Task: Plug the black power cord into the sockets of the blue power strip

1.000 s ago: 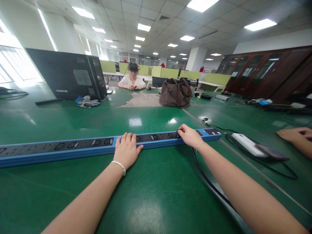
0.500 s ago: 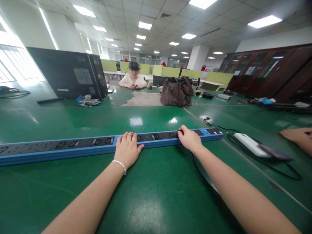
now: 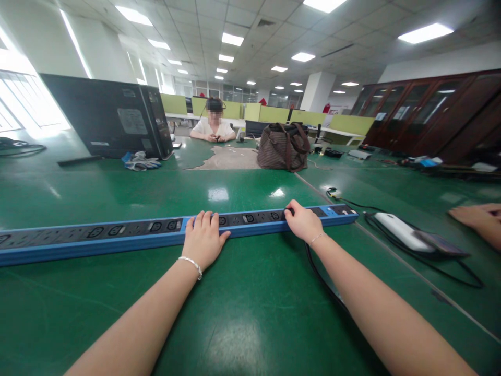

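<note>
A long blue power strip [image 3: 129, 245] with black sockets lies across the green table. My left hand [image 3: 204, 237] rests on its middle, fingers over the top face and thumb stretched out to the right along the front edge. Farther right, my right hand [image 3: 303, 223] is closed on a black plug [image 3: 288, 212] at one of the strip's sockets; the fingers hide most of the plug. A black cable [image 3: 319, 274] runs from under this hand down behind my right forearm.
At the right lie a white device [image 3: 403, 231], cables and another person's hand [image 3: 475, 215]. A brown bag [image 3: 282, 147], gloves [image 3: 141, 161] and a black computer case [image 3: 105, 117] stand or lie farther back. A person [image 3: 213, 128] sits across the table.
</note>
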`<control>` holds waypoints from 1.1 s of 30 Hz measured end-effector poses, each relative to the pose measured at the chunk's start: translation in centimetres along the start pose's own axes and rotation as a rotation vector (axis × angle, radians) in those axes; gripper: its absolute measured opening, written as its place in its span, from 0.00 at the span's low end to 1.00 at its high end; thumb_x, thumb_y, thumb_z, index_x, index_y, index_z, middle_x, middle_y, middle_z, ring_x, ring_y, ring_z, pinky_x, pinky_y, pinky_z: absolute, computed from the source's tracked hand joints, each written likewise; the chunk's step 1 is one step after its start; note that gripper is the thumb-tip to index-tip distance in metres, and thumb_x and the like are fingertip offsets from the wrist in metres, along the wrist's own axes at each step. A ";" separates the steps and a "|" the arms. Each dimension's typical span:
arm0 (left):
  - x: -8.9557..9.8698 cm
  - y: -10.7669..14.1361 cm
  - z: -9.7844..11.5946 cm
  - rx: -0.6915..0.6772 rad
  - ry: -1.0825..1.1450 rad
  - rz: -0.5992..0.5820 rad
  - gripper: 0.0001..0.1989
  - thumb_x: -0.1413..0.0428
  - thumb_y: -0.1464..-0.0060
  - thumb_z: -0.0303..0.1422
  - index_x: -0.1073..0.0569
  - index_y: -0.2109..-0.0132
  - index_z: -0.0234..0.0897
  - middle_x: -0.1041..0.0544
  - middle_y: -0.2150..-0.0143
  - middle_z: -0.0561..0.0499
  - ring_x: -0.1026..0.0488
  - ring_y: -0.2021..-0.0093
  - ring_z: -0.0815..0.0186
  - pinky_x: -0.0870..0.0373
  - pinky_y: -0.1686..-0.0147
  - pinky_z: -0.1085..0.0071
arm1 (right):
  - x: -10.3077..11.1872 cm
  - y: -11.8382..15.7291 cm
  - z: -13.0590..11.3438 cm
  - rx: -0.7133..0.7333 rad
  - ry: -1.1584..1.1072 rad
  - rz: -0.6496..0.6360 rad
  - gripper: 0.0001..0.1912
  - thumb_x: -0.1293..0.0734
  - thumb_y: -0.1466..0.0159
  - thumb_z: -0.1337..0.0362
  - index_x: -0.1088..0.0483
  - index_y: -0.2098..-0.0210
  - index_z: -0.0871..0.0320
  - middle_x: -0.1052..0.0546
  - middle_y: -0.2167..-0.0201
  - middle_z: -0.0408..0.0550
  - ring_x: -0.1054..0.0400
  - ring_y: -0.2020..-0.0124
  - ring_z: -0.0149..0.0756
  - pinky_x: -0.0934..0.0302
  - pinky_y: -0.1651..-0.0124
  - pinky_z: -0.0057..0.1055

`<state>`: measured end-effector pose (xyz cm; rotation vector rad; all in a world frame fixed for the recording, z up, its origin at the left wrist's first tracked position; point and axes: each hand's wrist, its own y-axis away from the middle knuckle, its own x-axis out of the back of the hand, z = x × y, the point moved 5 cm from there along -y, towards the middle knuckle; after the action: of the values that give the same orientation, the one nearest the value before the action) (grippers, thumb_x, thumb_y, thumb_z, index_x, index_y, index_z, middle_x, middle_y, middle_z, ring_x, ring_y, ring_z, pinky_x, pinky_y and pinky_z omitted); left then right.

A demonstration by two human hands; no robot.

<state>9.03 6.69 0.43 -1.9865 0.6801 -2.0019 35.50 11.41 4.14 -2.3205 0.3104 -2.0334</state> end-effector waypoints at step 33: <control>0.3 -0.1 0.1 0.002 -0.005 -0.026 0.27 0.54 0.43 0.44 0.36 0.44 0.30 0.33 0.43 0.37 0.40 0.41 0.51 0.46 0.44 0.54 | 0.0 0.1 0.3 -0.020 -0.134 0.062 0.16 0.44 0.38 0.57 0.32 0.56 0.53 0.23 0.65 0.49 0.30 0.64 0.41 0.43 0.63 0.31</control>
<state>9.10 6.63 0.74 -2.0082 0.6545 -2.0110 35.74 11.29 4.10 -2.4115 0.3925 -1.8446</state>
